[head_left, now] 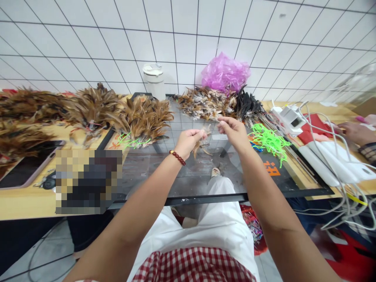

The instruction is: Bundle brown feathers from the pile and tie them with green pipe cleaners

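Observation:
My left hand (189, 141), with a beaded bracelet on its wrist, pinches a small bunch of brown feathers (202, 148) above the glass tabletop (164, 172). Apart from it, a little to the right, my right hand (233, 132) has thumb and forefinger pressed together. What they hold, if anything, is too small to make out. Beyond both hands lies a heap of mottled brown and white feathers (202, 102), with black feathers (249, 103) at its right end. Bright green cords (270, 141) are piled beside my right forearm.
Brown feather bundles (143, 115) line the left side, near a phone (29, 164). At the back stand a white lidded cup (154, 80) and a pink plastic bag (225, 72). White cables and a charger (292, 117) crowd the right, where another person's hand (357, 133) shows.

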Tool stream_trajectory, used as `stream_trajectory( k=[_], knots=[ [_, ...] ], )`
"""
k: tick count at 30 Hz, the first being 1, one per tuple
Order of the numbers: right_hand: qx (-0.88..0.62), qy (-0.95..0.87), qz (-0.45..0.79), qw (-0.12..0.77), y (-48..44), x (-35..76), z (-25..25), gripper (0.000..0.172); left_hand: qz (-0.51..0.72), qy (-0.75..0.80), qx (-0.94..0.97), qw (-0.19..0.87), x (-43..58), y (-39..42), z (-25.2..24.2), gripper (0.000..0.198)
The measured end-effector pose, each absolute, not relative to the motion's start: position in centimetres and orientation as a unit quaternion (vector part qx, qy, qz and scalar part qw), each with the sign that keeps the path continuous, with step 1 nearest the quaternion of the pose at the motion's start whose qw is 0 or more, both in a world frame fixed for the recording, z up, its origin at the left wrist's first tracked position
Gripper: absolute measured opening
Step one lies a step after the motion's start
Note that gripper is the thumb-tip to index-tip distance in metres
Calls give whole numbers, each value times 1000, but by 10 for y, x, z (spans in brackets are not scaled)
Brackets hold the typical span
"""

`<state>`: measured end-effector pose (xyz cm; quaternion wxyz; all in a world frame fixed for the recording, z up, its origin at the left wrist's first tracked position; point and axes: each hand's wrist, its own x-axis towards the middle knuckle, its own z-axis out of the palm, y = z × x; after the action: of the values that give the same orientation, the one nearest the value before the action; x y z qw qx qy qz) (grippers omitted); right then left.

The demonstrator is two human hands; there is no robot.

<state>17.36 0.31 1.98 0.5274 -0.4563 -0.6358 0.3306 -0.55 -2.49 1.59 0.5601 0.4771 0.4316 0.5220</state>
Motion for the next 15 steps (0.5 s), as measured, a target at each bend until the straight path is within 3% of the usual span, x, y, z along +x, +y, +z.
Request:
stream_trajectory(
  k=[6,15],
  knots=[
    [-433,-615,383,536,0,167,22,35,518,435,473,565,-7,-26,19,21],
    [-399,-645,359,544,-6,158,24,31,509,427,476,576,-4,-29,21,17]
  ],
)
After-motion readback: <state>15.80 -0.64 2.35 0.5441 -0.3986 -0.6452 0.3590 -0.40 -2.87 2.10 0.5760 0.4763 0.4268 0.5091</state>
